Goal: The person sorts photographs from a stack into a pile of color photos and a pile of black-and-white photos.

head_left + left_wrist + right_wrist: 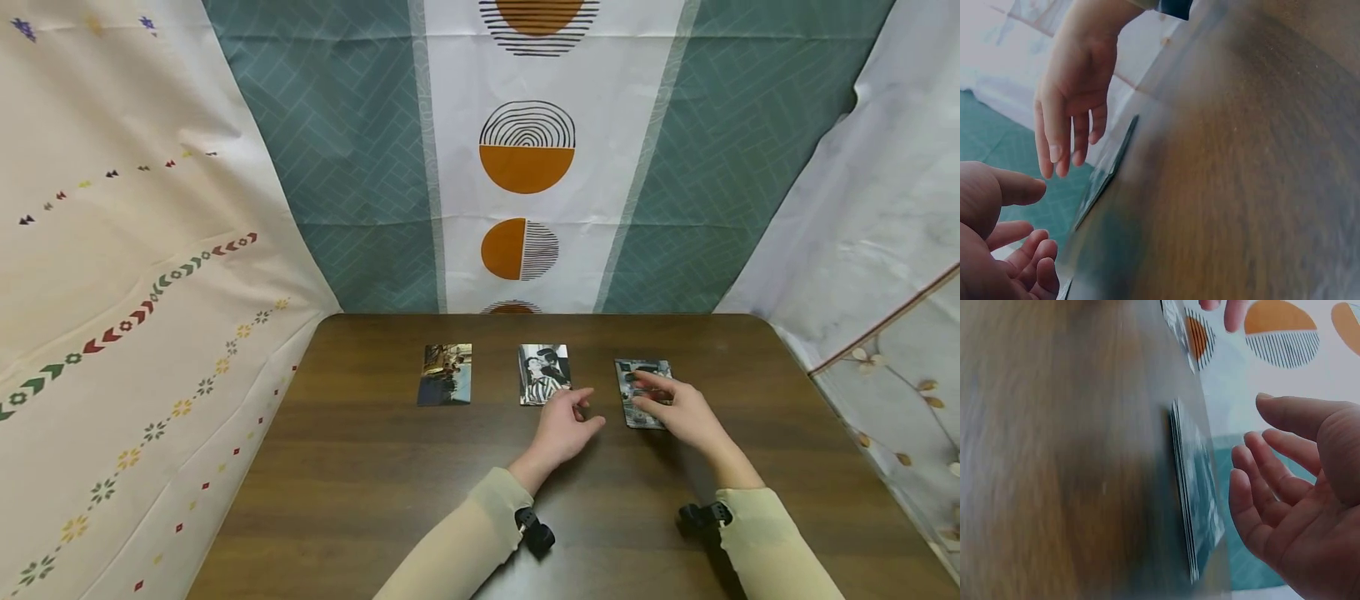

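The right hand (678, 408) is seen just above a pile of cards (627, 390) on the right side of the brown table (360, 517), and part of the pile is covered by it from the head camera. The thumb and fingers of that hand are parted and loosely bent, nothing is gripped between them, and in the right wrist view a gap is shown between the hand and the pile. Several thin layers can be made out along the pile's edge, and its top is printed in grey-green tones, too small to be read. The left hand (567, 427) is placed near the table's middle, with its thumb set apart from the relaxed, slightly curled fingers and nothing grasped. The lower right corner of a black-and-white card (540, 367) is overlapped by it in the head view; whether the card is touched cannot be told. On that card two people are pictured, one in stripes. Farther left a colour card (445, 375) is laid flat, well apart from both hands. Pale sleeves (457, 542) are worn on both arms, and a small black device (535, 533) is strapped at each wrist. Behind the table a green and white cloth (337, 167) is hung, patterned with orange circles
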